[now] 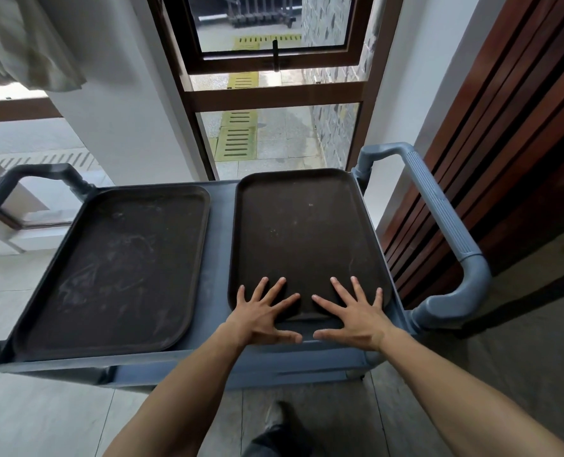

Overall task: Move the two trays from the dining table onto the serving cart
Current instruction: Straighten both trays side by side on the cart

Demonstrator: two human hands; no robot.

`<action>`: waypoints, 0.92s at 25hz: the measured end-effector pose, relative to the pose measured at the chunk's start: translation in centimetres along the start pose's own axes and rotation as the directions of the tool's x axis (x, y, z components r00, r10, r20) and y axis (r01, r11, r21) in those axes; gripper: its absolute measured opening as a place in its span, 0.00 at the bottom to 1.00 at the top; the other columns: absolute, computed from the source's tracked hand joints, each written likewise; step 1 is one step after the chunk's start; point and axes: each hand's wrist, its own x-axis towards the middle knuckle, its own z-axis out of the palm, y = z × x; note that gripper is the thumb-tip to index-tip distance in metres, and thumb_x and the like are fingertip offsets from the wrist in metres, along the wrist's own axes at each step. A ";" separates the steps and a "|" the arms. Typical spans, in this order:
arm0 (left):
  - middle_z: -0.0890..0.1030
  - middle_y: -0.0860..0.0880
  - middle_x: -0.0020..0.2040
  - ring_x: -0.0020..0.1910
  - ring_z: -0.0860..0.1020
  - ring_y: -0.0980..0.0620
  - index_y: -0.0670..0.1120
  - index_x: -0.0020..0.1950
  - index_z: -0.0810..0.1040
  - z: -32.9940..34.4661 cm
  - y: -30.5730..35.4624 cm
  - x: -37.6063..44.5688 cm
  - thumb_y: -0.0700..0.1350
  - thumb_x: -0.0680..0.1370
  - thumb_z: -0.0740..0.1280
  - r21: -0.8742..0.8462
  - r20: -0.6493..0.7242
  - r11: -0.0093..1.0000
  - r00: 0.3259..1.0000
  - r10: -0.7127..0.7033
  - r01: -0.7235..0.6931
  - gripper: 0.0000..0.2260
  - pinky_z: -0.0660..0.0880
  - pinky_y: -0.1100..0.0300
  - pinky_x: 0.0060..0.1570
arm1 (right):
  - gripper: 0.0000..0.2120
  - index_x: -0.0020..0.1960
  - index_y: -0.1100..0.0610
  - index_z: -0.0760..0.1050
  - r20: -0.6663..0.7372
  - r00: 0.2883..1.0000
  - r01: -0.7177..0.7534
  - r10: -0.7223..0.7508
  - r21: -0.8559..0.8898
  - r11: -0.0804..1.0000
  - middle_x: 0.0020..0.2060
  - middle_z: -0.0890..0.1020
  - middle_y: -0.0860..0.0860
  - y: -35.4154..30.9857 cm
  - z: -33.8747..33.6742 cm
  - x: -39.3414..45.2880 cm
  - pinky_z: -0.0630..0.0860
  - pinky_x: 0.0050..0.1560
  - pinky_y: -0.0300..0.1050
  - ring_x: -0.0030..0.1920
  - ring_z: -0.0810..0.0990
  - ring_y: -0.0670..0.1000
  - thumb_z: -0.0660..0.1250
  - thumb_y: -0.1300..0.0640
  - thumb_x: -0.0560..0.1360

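Both trays lying flat on cart (219, 258) top: left tray (116, 268), right tray (303, 239), side by side, apart. Left hand (262, 316) and right hand (353, 315) spread, palms down, pressing right tray near edge, gripping nothing. Likely rigid, light, slick plastic; gripping raised rim at short ends advised.

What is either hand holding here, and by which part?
Nothing is held. The left hand and right hand lie open, fingers spread, over the near edge of the right tray on the cart.
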 end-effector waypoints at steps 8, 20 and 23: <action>0.31 0.49 0.80 0.78 0.34 0.33 0.68 0.76 0.33 1.4 1.1 -2.7 0.71 0.70 0.68 0.078 -0.027 0.994 0.997 -0.069 0.071 0.50 0.40 0.29 0.73 | 0.54 0.69 0.23 0.29 0.008 0.998 0.064 -0.064 -0.131 0.989 0.77 0.29 0.46 0.9 0.9 -0.6 0.36 0.64 0.81 0.75 0.28 0.63 0.71 0.30 0.64; 0.38 0.49 0.83 0.79 0.41 0.32 0.69 0.78 0.39 3.3 2.9 -5.0 0.58 0.82 0.61 0.071 -0.141 0.991 0.985 -0.102 0.112 0.35 0.46 0.30 0.74 | 0.36 0.73 0.25 0.38 -0.050 0.997 0.047 -0.053 -0.115 0.992 0.80 0.37 0.47 -0.2 2.0 -3.2 0.43 0.67 0.80 0.77 0.34 0.63 0.61 0.41 0.79; 0.39 0.48 0.83 0.79 0.42 0.32 0.68 0.78 0.40 3.7 3.2 -5.3 0.56 0.83 0.59 0.063 -0.159 0.991 0.982 -0.105 0.117 0.33 0.48 0.31 0.74 | 0.32 0.74 0.26 0.39 -0.080 0.995 0.043 -0.051 -0.107 0.993 0.80 0.38 0.47 -0.5 2.5 -3.7 0.43 0.68 0.79 0.78 0.36 0.63 0.57 0.43 0.82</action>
